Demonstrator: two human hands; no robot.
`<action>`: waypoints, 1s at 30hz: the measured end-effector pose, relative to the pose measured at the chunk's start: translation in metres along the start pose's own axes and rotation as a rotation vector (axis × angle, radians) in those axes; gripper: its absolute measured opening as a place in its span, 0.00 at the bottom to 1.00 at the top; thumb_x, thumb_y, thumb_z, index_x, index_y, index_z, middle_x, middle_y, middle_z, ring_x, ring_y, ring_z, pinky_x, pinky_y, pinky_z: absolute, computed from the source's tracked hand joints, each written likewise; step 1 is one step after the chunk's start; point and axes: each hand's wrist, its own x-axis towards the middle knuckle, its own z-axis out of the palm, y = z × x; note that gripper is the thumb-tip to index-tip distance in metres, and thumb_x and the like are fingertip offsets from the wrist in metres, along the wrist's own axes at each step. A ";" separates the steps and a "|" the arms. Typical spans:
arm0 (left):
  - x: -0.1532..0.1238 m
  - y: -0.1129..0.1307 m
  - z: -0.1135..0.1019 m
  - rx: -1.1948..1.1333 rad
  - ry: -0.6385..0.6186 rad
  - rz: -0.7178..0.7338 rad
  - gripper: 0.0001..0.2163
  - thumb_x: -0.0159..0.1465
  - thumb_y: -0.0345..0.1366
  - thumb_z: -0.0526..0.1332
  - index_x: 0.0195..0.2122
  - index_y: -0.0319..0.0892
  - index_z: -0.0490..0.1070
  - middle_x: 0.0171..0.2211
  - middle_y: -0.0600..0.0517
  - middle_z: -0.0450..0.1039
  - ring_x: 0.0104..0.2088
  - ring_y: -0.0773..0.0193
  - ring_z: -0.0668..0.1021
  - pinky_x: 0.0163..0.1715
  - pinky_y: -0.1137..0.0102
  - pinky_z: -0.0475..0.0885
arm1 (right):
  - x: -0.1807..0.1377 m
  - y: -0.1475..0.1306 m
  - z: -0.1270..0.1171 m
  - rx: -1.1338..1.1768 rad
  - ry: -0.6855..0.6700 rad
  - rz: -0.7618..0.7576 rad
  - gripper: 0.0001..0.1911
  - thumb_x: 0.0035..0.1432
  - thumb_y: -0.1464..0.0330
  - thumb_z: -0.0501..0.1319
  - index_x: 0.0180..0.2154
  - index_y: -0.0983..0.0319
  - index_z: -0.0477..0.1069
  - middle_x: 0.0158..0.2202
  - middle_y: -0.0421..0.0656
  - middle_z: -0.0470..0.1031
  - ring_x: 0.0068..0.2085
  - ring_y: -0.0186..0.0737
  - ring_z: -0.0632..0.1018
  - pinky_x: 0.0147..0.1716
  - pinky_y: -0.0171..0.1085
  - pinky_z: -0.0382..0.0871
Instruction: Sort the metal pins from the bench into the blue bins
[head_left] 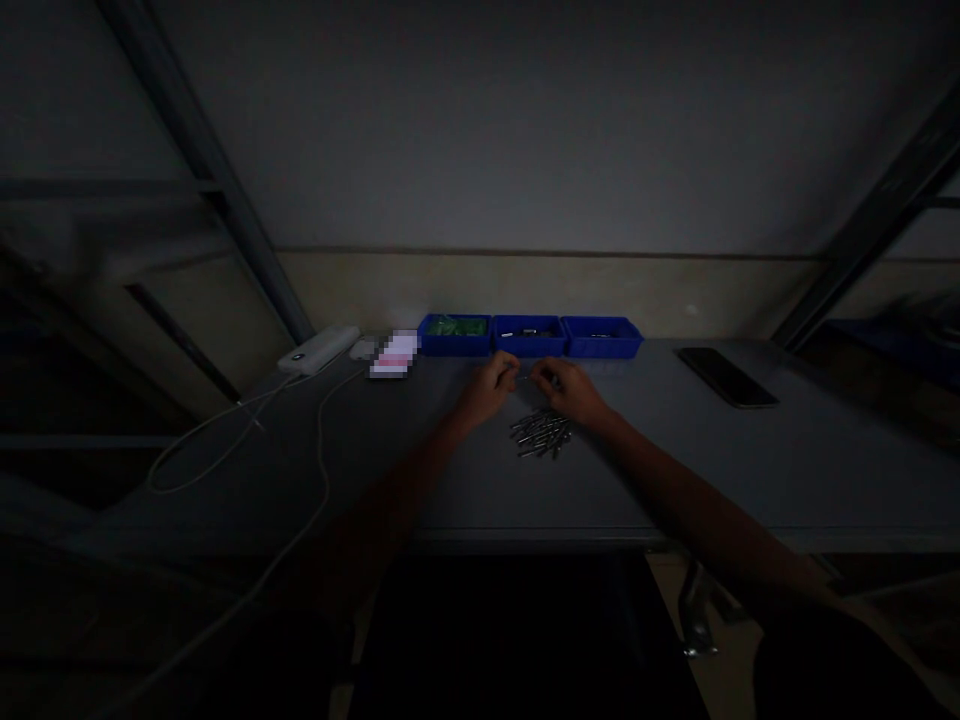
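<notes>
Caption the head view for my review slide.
Left hand and right hand, close together, between a pile of small metal parts and three blue bins.

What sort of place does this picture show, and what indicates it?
Probably a workshop or small-parts workstation: three blue bins stand along the back of the gray table, and a pile of small metal parts lies nearer.

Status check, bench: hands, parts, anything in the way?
Left hand and right hand close together, both curled; grip too dark to tell. Metal pieces heaped loose on their near side. Blue bins just beyond; nothing seen blocking the hands.
</notes>
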 end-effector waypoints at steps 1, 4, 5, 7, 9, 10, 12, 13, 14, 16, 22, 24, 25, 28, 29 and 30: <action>0.000 0.000 0.001 -0.004 -0.011 -0.009 0.05 0.62 0.32 0.52 0.38 0.41 0.64 0.22 0.58 0.65 0.24 0.70 0.71 0.26 0.75 0.64 | 0.000 0.001 0.001 -0.001 -0.002 0.012 0.05 0.58 0.70 0.54 0.34 0.62 0.68 0.31 0.43 0.73 0.31 0.35 0.72 0.32 0.32 0.62; -0.002 -0.002 0.003 0.020 -0.033 -0.011 0.05 0.61 0.33 0.54 0.39 0.41 0.65 0.22 0.57 0.67 0.24 0.69 0.72 0.26 0.75 0.64 | 0.000 0.004 0.002 -0.008 -0.003 0.045 0.06 0.59 0.69 0.54 0.34 0.62 0.68 0.30 0.43 0.73 0.31 0.35 0.72 0.32 0.32 0.62; -0.002 -0.003 0.003 0.042 -0.038 -0.004 0.06 0.61 0.33 0.55 0.38 0.41 0.65 0.22 0.57 0.68 0.24 0.69 0.72 0.26 0.75 0.64 | 0.000 0.005 0.003 -0.010 -0.001 0.051 0.06 0.59 0.69 0.53 0.34 0.62 0.68 0.30 0.43 0.73 0.31 0.35 0.72 0.32 0.32 0.62; -0.003 -0.003 0.003 0.096 -0.055 0.011 0.06 0.61 0.34 0.55 0.38 0.40 0.66 0.23 0.57 0.69 0.23 0.69 0.71 0.26 0.74 0.64 | 0.000 0.005 0.003 -0.013 0.004 0.056 0.06 0.59 0.69 0.53 0.34 0.62 0.68 0.30 0.43 0.73 0.31 0.35 0.72 0.31 0.32 0.62; -0.003 -0.001 0.002 0.135 -0.078 0.026 0.05 0.61 0.34 0.55 0.37 0.40 0.67 0.24 0.55 0.71 0.25 0.68 0.73 0.27 0.74 0.65 | 0.000 0.006 0.003 -0.022 0.003 0.054 0.06 0.59 0.70 0.54 0.34 0.62 0.68 0.30 0.43 0.73 0.31 0.35 0.73 0.32 0.32 0.62; -0.003 0.000 0.001 0.146 -0.086 0.035 0.05 0.61 0.33 0.55 0.37 0.40 0.67 0.26 0.54 0.72 0.27 0.67 0.74 0.29 0.73 0.66 | 0.000 0.006 0.003 -0.027 0.000 0.053 0.06 0.59 0.69 0.54 0.34 0.62 0.68 0.30 0.43 0.73 0.31 0.35 0.73 0.32 0.32 0.62; -0.003 0.003 0.000 0.157 -0.089 0.049 0.05 0.60 0.31 0.54 0.37 0.40 0.68 0.28 0.53 0.74 0.29 0.66 0.75 0.31 0.72 0.67 | 0.000 0.005 0.002 -0.036 -0.009 0.055 0.06 0.59 0.69 0.54 0.34 0.62 0.68 0.30 0.44 0.74 0.31 0.36 0.73 0.32 0.33 0.62; -0.003 0.004 -0.001 0.158 -0.086 0.053 0.05 0.60 0.31 0.54 0.36 0.40 0.68 0.29 0.52 0.74 0.30 0.66 0.76 0.32 0.72 0.68 | 0.000 0.005 0.002 -0.038 -0.013 0.058 0.06 0.59 0.69 0.54 0.34 0.62 0.68 0.30 0.44 0.74 0.31 0.36 0.73 0.33 0.33 0.62; -0.002 0.005 -0.001 0.160 -0.083 0.054 0.05 0.60 0.30 0.54 0.36 0.40 0.68 0.30 0.52 0.75 0.31 0.66 0.76 0.33 0.72 0.68 | 0.000 0.005 0.002 -0.040 -0.015 0.063 0.06 0.59 0.69 0.54 0.34 0.62 0.68 0.30 0.44 0.74 0.31 0.36 0.73 0.33 0.33 0.62; -0.002 0.004 -0.001 0.165 -0.080 0.048 0.05 0.60 0.30 0.54 0.36 0.40 0.68 0.30 0.52 0.75 0.31 0.66 0.76 0.33 0.71 0.69 | 0.000 0.005 0.002 -0.043 -0.017 0.070 0.06 0.59 0.69 0.54 0.34 0.63 0.68 0.31 0.44 0.74 0.31 0.36 0.73 0.33 0.33 0.62; -0.003 0.001 -0.001 0.182 -0.098 0.043 0.05 0.60 0.30 0.54 0.35 0.40 0.68 0.31 0.52 0.75 0.31 0.66 0.76 0.33 0.72 0.69 | 0.000 0.005 0.004 -0.033 -0.040 0.068 0.06 0.59 0.69 0.54 0.35 0.63 0.68 0.30 0.44 0.74 0.30 0.35 0.72 0.31 0.32 0.62; -0.003 0.001 -0.001 0.180 -0.100 0.040 0.05 0.60 0.30 0.54 0.35 0.41 0.69 0.31 0.53 0.75 0.32 0.66 0.76 0.34 0.71 0.69 | 0.000 0.005 0.004 -0.032 -0.040 0.082 0.06 0.59 0.69 0.54 0.35 0.63 0.69 0.30 0.44 0.74 0.29 0.35 0.72 0.30 0.32 0.61; -0.003 0.001 -0.001 0.184 -0.097 0.042 0.05 0.60 0.30 0.54 0.35 0.41 0.69 0.31 0.52 0.75 0.32 0.66 0.76 0.35 0.71 0.70 | 0.000 0.005 0.005 -0.031 -0.040 0.083 0.06 0.59 0.69 0.54 0.34 0.63 0.69 0.30 0.44 0.74 0.29 0.35 0.72 0.30 0.32 0.61; -0.002 0.002 0.000 0.238 -0.058 0.076 0.05 0.60 0.30 0.55 0.34 0.40 0.69 0.33 0.51 0.73 0.35 0.65 0.75 0.38 0.69 0.70 | 0.000 0.005 0.004 -0.030 -0.039 0.065 0.07 0.59 0.68 0.54 0.34 0.63 0.69 0.30 0.44 0.74 0.29 0.36 0.72 0.31 0.33 0.61; -0.001 0.002 -0.001 0.259 -0.039 0.085 0.05 0.60 0.30 0.55 0.33 0.40 0.70 0.34 0.50 0.72 0.36 0.65 0.74 0.39 0.69 0.70 | 0.000 0.004 0.004 -0.032 -0.038 0.062 0.07 0.59 0.68 0.53 0.34 0.63 0.68 0.29 0.44 0.74 0.29 0.36 0.72 0.31 0.33 0.62; -0.001 0.003 -0.001 0.276 -0.025 0.089 0.05 0.60 0.30 0.55 0.33 0.40 0.70 0.34 0.50 0.71 0.36 0.65 0.74 0.40 0.69 0.69 | 0.000 0.004 0.003 -0.035 -0.035 0.060 0.07 0.60 0.68 0.53 0.34 0.63 0.68 0.29 0.44 0.73 0.30 0.36 0.72 0.31 0.33 0.62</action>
